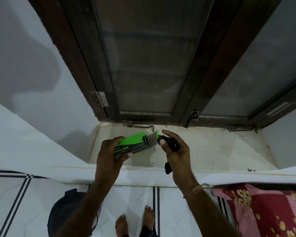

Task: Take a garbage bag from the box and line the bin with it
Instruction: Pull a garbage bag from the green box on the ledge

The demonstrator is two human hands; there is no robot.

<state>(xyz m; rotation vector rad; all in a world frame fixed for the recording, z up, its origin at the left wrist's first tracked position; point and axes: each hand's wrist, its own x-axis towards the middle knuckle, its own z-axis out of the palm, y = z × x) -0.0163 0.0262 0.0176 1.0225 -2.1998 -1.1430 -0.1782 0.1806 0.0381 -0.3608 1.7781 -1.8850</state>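
Note:
My left hand (110, 153) grips a green and black box (132, 145) marked "garbage bags", held above the window sill. The box's end flap (153, 138) stands open toward the right. My right hand (175, 149) holds a rolled black garbage bag (173, 144) just beyond that open end, with the thumb near the flap. A loose black end of the bag (167, 167) hangs below the palm. A dark bin (65, 211) stands on the floor at lower left, partly hidden behind my left forearm.
A pale stone window sill (212, 147) lies under both hands, with a dark wooden window frame (186, 106) and its latches behind. White floor tiles with black stripes are below. A red floral cloth (263, 209) lies at lower right. My bare feet (135, 223) stand beside the bin.

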